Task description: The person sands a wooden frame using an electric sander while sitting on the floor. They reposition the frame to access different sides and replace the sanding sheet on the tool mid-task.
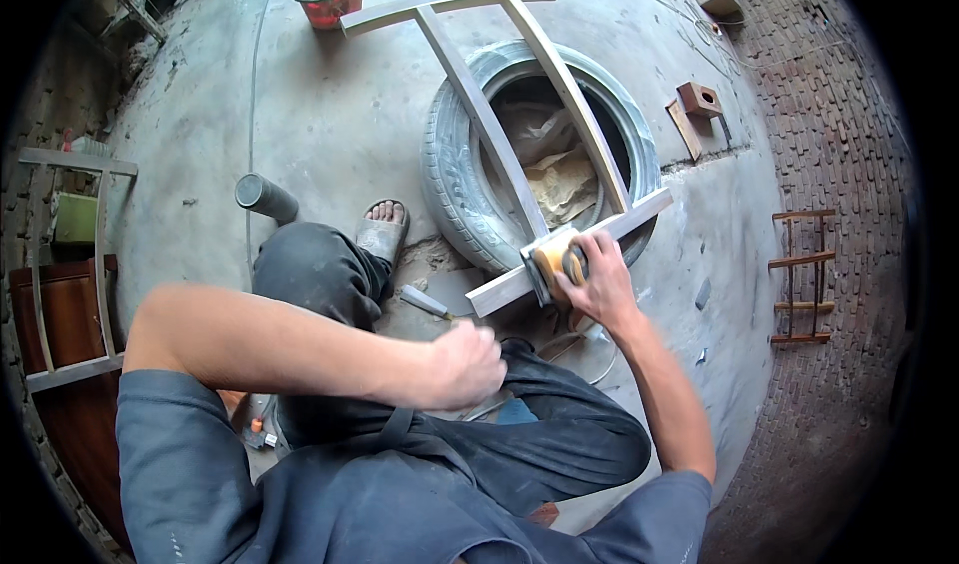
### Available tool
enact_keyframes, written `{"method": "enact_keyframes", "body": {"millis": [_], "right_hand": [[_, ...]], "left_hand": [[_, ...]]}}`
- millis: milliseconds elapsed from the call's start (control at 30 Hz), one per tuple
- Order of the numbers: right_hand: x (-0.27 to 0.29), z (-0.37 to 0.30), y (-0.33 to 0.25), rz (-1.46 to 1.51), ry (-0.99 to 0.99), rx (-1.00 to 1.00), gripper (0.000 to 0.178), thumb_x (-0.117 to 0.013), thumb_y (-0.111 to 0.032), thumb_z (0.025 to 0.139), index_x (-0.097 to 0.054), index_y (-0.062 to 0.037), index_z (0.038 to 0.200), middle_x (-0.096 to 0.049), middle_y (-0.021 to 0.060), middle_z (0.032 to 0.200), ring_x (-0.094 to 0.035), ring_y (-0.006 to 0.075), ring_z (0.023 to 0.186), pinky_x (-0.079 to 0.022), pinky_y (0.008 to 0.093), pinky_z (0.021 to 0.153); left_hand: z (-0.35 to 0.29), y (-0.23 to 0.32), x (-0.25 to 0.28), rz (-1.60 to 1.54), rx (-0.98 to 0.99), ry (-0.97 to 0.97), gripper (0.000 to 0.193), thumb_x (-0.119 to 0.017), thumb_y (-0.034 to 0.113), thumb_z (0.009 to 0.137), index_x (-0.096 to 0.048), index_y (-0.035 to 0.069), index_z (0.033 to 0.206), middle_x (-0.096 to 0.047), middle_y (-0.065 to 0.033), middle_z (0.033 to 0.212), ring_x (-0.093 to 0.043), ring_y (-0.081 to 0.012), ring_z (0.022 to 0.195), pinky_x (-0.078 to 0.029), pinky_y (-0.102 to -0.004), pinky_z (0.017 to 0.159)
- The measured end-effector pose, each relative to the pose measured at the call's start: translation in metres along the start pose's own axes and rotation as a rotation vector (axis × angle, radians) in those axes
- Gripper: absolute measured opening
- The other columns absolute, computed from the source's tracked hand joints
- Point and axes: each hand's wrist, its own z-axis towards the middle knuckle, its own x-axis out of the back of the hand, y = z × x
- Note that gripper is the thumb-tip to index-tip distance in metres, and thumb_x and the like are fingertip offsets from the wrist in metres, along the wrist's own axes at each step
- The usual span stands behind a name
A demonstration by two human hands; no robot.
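Wooden frame (484, 124) across a tire (447, 169), upper centre of the picture.
The sander (551, 262) sits on its lower bar, under the right hand (604, 284); the left hand (468, 366) is over the lap, lower centre. Scraper (427, 301) just above that hand; canister (266, 196) centre left; bucket (332, 10) at the top, left of the tire; hollow block (698, 99) upper right; another frame (78, 161) far left.

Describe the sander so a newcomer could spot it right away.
Find the big tire on the floor, with a wooden frame lying across it. On the frame's near rail, under the right grip, sits the sander. Its yellow and black body stands out from the pale wood and gray tire.
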Motion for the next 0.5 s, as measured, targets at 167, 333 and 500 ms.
{"method": "enact_keyframes", "body": {"millis": [167, 333, 500], "right_hand": [[0.009, -0.021, -0.002, -0.033, -0.076, -0.019, 0.048, -0.085, -0.019, 0.079, -0.062, -0.012, 0.12, -0.058, 0.0135, 0.114, -0.06, 0.0397, 0.105, -0.055, 0.0499, 0.089], [0.007, 0.015, -0.02, -0.019, -0.091, -0.013, 0.044, -0.085, -0.014, 0.079, -0.062, -0.006, 0.116, -0.059, 0.0155, 0.109, -0.06, 0.0375, 0.104, -0.052, 0.0456, 0.091], [0.01, 0.0, -0.012, -0.016, -0.122, 0.019, 0.044, -0.085, -0.016, 0.079, -0.063, -0.0077, 0.117, -0.059, 0.0148, 0.11, -0.06, 0.038, 0.103, -0.054, 0.0473, 0.089]], "left_hand": [[-0.026, 0.02, -0.041, 0.154, -0.198, -0.146, 0.034, -0.056, 0.027, 0.101, -0.073, 0.002, 0.115, -0.074, -0.016, 0.113, -0.068, -0.0327, 0.106, -0.057, -0.054, 0.085], [-0.043, 0.03, -0.038, 0.175, -0.347, -0.295, 0.038, -0.053, 0.028, 0.104, -0.073, 0.002, 0.124, -0.074, -0.0165, 0.121, -0.068, -0.0355, 0.112, -0.057, -0.0596, 0.091], [-0.056, 0.027, -0.021, 0.215, -0.389, -0.227, 0.038, -0.053, 0.026, 0.105, -0.069, 0.002, 0.129, -0.072, -0.0163, 0.126, -0.067, -0.036, 0.116, -0.057, -0.0582, 0.093]]}}
